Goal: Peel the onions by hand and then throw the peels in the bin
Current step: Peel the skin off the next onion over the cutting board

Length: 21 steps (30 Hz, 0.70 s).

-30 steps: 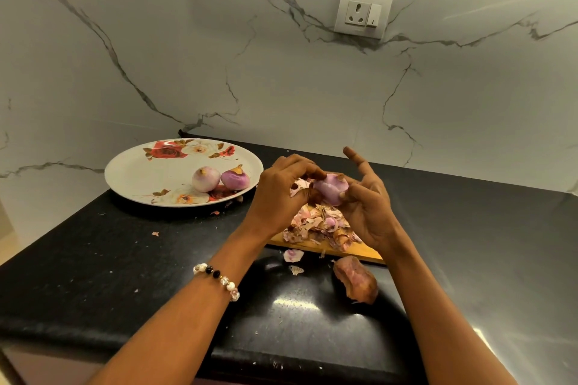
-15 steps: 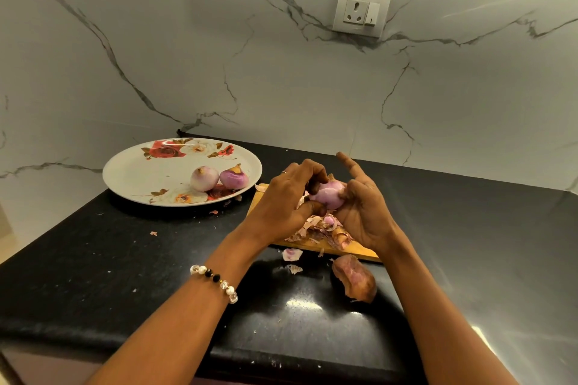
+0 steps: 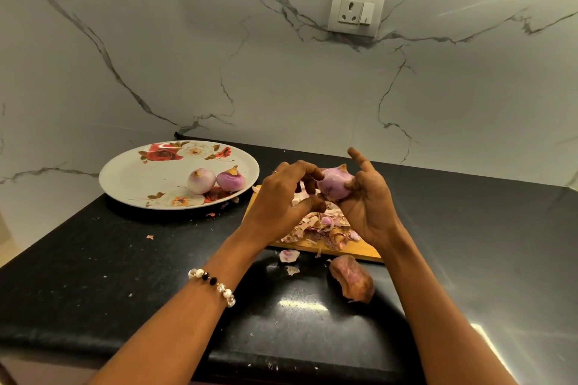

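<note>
The right hand [image 3: 364, 197] holds the onion [image 3: 334, 187] in its grip above the chopping board [image 3: 356, 247]. The left hand [image 3: 281, 197] has drawn slightly away since a moment ago, its grip pinching a strip of skin [image 3: 301, 194]. This onion looks nearly bare; two peeled onions [image 3: 215, 180] sit on the plate [image 3: 140, 178], peels [image 3: 316, 226] unbinned.

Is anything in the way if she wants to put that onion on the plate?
Nothing visible. The onion sits in the right hand, the left hand beside it. The plate lies left, with bare room.
</note>
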Each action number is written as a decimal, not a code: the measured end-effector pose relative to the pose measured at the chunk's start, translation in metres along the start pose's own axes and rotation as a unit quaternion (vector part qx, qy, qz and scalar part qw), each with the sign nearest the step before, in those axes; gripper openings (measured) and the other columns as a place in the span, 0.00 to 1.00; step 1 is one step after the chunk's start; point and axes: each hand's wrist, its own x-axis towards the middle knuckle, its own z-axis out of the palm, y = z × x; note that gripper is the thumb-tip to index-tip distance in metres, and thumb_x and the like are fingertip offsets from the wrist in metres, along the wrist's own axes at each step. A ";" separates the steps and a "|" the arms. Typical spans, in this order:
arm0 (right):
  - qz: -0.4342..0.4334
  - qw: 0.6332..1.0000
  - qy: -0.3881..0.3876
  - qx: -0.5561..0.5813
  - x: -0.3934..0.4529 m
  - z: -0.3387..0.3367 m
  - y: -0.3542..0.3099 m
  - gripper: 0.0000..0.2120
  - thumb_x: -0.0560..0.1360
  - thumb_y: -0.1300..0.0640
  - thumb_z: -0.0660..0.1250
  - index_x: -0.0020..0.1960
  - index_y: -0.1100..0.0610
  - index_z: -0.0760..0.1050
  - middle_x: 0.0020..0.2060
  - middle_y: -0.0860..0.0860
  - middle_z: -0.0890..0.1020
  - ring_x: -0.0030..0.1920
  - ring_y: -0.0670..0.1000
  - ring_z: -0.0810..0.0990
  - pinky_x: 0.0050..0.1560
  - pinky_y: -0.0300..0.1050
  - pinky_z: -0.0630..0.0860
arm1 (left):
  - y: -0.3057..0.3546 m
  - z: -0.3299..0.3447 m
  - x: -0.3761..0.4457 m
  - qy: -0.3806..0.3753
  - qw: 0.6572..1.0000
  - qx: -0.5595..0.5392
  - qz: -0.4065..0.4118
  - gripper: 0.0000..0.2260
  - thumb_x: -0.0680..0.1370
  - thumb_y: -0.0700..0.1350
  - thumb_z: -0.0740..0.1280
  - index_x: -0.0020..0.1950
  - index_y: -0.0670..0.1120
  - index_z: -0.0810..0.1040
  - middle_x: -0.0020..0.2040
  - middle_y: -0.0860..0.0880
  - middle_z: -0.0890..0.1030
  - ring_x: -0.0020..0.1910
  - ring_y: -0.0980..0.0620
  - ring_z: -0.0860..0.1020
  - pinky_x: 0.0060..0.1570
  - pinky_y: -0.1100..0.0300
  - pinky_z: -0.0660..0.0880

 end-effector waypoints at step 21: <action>-0.041 0.977 -0.061 -0.201 -0.006 0.001 0.009 0.36 0.77 0.76 0.52 0.79 0.52 0.49 0.27 0.49 0.78 0.31 0.45 0.77 0.44 0.42 0.79 | -0.004 0.005 -0.002 -0.045 0.998 -0.020 -0.045 0.09 0.71 0.45 0.75 0.43 0.43 0.78 0.38 0.53 0.76 0.35 0.58 0.72 0.34 0.69 0.70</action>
